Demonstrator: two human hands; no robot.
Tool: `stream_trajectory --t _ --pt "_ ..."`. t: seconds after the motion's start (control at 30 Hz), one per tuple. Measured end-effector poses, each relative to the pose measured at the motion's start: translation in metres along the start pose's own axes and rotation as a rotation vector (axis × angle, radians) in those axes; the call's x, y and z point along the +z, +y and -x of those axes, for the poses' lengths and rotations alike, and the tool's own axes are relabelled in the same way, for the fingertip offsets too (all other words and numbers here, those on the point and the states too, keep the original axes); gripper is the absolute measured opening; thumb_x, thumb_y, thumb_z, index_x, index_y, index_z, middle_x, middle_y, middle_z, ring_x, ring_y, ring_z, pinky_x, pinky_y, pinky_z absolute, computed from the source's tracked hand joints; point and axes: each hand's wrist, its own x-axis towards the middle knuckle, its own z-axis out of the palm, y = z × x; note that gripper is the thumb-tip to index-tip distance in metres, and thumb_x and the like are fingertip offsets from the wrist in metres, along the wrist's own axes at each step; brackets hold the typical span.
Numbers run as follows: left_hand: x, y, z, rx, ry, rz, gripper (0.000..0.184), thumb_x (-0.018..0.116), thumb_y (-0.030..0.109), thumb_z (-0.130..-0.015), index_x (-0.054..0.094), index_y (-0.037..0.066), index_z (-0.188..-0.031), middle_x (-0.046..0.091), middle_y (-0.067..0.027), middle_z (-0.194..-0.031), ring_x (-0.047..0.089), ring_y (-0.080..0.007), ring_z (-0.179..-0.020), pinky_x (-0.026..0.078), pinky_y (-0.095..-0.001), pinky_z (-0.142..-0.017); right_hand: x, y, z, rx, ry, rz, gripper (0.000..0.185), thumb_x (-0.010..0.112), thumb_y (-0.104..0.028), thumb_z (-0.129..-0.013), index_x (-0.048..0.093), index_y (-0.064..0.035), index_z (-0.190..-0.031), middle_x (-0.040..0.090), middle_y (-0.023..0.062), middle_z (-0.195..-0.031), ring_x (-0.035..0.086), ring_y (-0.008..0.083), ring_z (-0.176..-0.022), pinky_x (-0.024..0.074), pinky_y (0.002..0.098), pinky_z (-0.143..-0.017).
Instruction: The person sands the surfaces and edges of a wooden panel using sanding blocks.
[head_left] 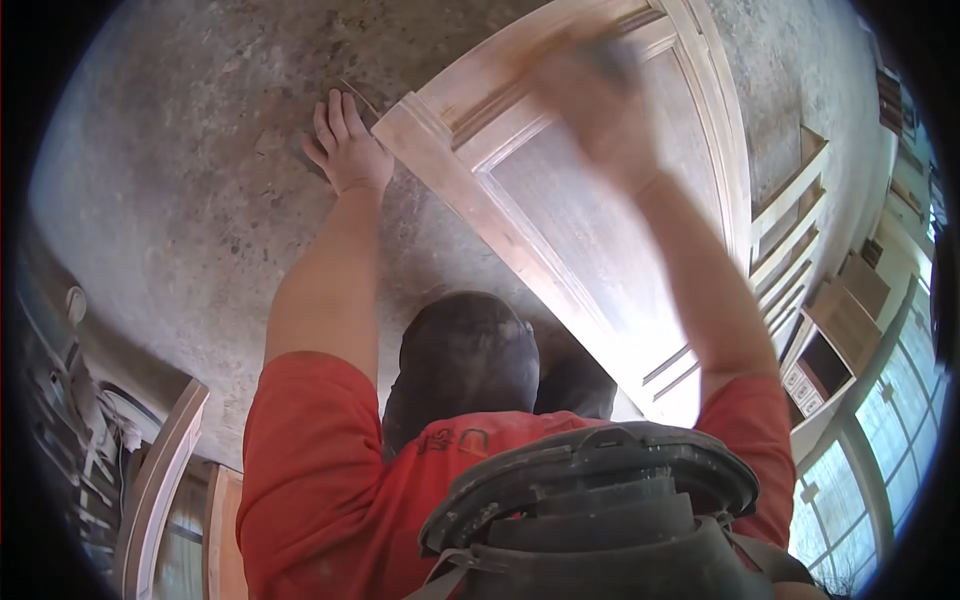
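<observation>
A pale wooden panelled frame (470,215) lies at an angle from the top centre down to the right of my knees. My left hand (350,148) is beside its near left corner, over the stained floor, with the fingers apart and nothing visible in them. Over the upper part of the frame is my right hand (590,105), blurred by motion. Its fingers seem wrapped round a dark object (608,58) too smeared to make out. A thin strip (360,97) lies between my left hand and the frame's corner.
Slatted wooden pieces (790,225) stand at the right, with a wooden cabinet (840,325) beyond them. Large windows (900,400) are at the far right. At lower left are a curved wooden piece (165,470) and cluttered equipment. My knee (465,350) is below the frame.
</observation>
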Motion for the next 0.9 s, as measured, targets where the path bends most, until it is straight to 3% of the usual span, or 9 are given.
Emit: stream_trajectory --t 0.17,0.23,0.3,0.4,0.47,0.53,0.63,0.8,0.9 --pt "0.006 -0.004 0.002 0.020 0.073 0.057 0.078 0.064 0.036 -0.082 0.030 0.014 -0.149 0.024 0.0003 -0.157 0.018 -0.0237 -0.146 0.013 -0.0600 -0.113 0.004 0.071 -0.010 0.501 -0.118 0.090 0.018 0.055 -0.002 -0.082 0.068 -0.0093 -0.091 0.067 0.0110 -0.108 0.061 0.0313 -0.105 0.0420 0.0442 -0.101" --pt "-0.001 -0.001 0.001 -0.039 -0.047 0.028 0.077 0.064 0.037 -0.083 0.030 0.014 -0.148 0.024 0.0000 -0.157 0.017 -0.0241 -0.146 0.014 -0.0615 -0.112 0.024 -0.002 -0.007 0.229 0.134 -0.026 0.020 0.058 -0.009 -0.080 0.066 -0.0065 -0.098 0.065 0.0131 -0.112 0.057 0.0323 -0.114 0.0420 0.0476 -0.102" --pt "0.008 -0.008 0.002 -0.014 0.007 0.077 0.077 0.064 0.037 -0.083 0.030 0.014 -0.148 0.024 0.0000 -0.157 0.017 -0.0242 -0.146 0.014 -0.0617 -0.112 -0.011 -0.083 -0.009 0.252 -0.118 -0.264 0.038 0.057 -0.019 -0.086 0.063 -0.0146 -0.124 0.056 0.0048 -0.136 0.048 0.0257 -0.130 0.0331 0.0493 -0.110" --pt "0.011 -0.002 0.001 0.005 0.035 0.108 0.077 0.064 0.037 -0.083 0.030 0.014 -0.148 0.024 0.0000 -0.157 0.017 -0.0243 -0.147 0.014 -0.0619 -0.112 0.008 -0.002 0.010 -0.040 -0.060 -0.214 0.041 0.057 -0.019 -0.087 0.060 -0.0152 -0.128 0.056 0.0039 -0.135 0.049 0.0256 -0.129 0.0331 0.0516 -0.109" --pt "0.004 -0.002 0.002 -0.038 0.014 0.093 0.077 0.064 0.036 -0.083 0.030 0.013 -0.149 0.023 0.0000 -0.158 0.016 -0.0243 -0.147 0.013 -0.0619 -0.112 0.023 0.074 -0.005 0.191 -0.056 -0.367 0.048 0.061 -0.023 -0.085 0.055 -0.0084 -0.130 0.057 0.0074 -0.132 0.048 0.0273 -0.129 0.0253 0.0597 -0.110" --pt "-0.003 0.002 -0.001 -0.064 -0.106 0.010 0.077 0.064 0.036 -0.084 0.029 0.013 -0.149 0.021 0.0001 -0.158 0.015 -0.0250 -0.147 0.012 -0.0619 -0.112 0.008 0.080 -0.027 0.438 -0.044 -0.108 0.058 0.057 -0.030 -0.093 0.046 0.0069 -0.137 0.040 0.0214 -0.148 0.032 0.0397 -0.139 0.0226 0.0454 -0.117" --pt "0.003 -0.003 0.001 -0.019 -0.041 0.047 0.076 0.063 0.037 -0.085 0.029 0.013 -0.149 0.021 0.0003 -0.158 0.015 -0.0260 -0.147 0.011 -0.0622 -0.112 0.020 -0.025 -0.040 0.346 -0.063 -0.028 0.066 0.068 -0.043 -0.083 0.053 -0.0014 -0.133 0.054 0.0148 -0.138 0.050 0.0318 -0.129 0.0285 0.0549 -0.111" --pt "0.002 0.000 0.000 -0.011 -0.045 0.034 0.077 0.063 0.039 -0.084 0.029 0.012 -0.148 0.021 -0.0001 -0.158 0.015 -0.0267 -0.147 0.011 -0.0623 -0.112 0.005 -0.014 -0.034 -0.043 -0.109 -0.476 0.050 0.061 -0.031 -0.088 0.057 -0.0128 -0.134 0.053 0.0132 -0.140 0.049 0.0314 -0.130 0.0343 0.0528 -0.107" --pt "-0.002 0.000 0.003 -0.021 -0.062 0.019 0.078 0.063 0.039 -0.084 0.029 0.012 -0.148 0.021 -0.0006 -0.158 0.015 -0.0268 -0.146 0.011 -0.0624 -0.112 0.008 0.026 -0.048 0.302 -0.073 -0.172 0.036 0.060 -0.014 -0.089 0.062 -0.0092 -0.125 0.059 0.0115 -0.132 0.053 0.0320 -0.125 0.0363 0.0512 -0.104"
